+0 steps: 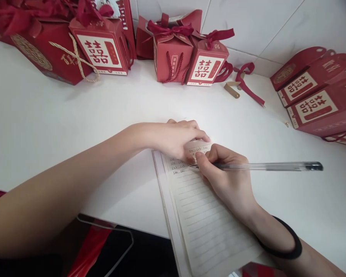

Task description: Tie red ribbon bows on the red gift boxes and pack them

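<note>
A lined notebook [210, 223] lies at a slant over the table's front edge, with several short handwritten entries in rows near its top. My left hand [175, 136] rests palm down across the notebook's top, fingers stretched out toward the right. In my right hand [229, 175] is a clear-barrelled pen [276, 166], pinched between thumb and fingers. Its tip touches or nearly touches the page by the written rows, close to my left thumb. The pen's dark end points right. A black band [294, 246] circles my right wrist.
Red gift boxes with ribbons [173, 57] stand along the tiled wall. More red boxes [314, 104] lean together at the right, and a red bag with a rope handle [54, 54] is at the left. A loose ribbon [250, 90] lies on the white table [89, 104].
</note>
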Tool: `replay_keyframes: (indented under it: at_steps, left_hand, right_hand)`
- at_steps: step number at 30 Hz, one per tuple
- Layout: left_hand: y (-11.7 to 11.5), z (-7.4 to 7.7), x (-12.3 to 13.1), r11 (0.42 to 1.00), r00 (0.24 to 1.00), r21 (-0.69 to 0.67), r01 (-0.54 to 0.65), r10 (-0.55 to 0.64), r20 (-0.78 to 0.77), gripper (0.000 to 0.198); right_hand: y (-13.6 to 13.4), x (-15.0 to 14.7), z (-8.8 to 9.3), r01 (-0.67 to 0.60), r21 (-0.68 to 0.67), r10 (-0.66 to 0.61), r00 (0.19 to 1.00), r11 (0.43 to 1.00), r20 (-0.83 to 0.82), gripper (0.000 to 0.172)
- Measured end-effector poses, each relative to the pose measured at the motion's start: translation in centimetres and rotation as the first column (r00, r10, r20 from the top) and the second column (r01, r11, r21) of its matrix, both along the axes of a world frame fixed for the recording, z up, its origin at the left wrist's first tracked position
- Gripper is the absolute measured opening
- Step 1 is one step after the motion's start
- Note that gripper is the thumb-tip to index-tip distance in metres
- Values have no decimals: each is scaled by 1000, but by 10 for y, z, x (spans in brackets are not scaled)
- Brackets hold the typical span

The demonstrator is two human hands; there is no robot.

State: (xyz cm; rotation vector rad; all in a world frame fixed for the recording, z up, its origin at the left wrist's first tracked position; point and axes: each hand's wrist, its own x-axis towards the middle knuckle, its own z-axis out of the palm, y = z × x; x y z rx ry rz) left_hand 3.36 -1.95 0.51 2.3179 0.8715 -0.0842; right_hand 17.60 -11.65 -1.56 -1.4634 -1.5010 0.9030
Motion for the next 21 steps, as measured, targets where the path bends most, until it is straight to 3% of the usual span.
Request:
replay_keyframes:
  at_steps: [13, 18, 21]
  left_hand:
    - [1, 0, 1, 989, 991, -118, -86, 97, 91, 54]
    - [-1, 3, 3, 997, 997, -54, -63, 60, -58, 63]
    - [0, 2, 3, 997, 999, -60, -48, 46, -21, 62]
  right_hand:
    - [0, -2, 2, -33, 9, 31, 982, 999, 189, 32]
    - [0, -1, 2, -51, 37, 41, 976, 998, 214, 32]
    - [-1, -1, 2, -48, 20, 42, 976, 999, 215, 32]
